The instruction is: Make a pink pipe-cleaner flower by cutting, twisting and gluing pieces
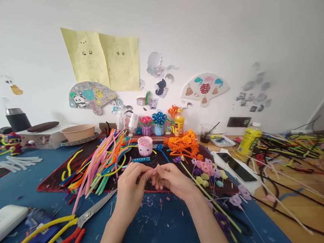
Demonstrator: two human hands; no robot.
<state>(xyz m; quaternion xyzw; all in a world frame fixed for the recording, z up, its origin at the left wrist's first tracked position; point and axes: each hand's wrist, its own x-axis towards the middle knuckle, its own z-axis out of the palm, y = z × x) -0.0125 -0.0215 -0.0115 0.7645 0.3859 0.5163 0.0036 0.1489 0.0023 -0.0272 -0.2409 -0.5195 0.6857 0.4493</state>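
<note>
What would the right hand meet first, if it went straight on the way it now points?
The right hand would likely meet the left hand first; whether their fingers touch is unclear.

Around the pink pot [144, 146], itself matt and fuzzy, materials vary. To its left, the bundled stems [92, 164] look soft and fuzzy; nearer, the scissors [95, 207] have smooth metal blades. To its right lie a glossy black phone [235, 166] and smooth, grained wood [304, 241]. Above it hang matt, creased paper sheets [118, 65]. The pink piece [153, 172] before it is too small to judge.
</note>
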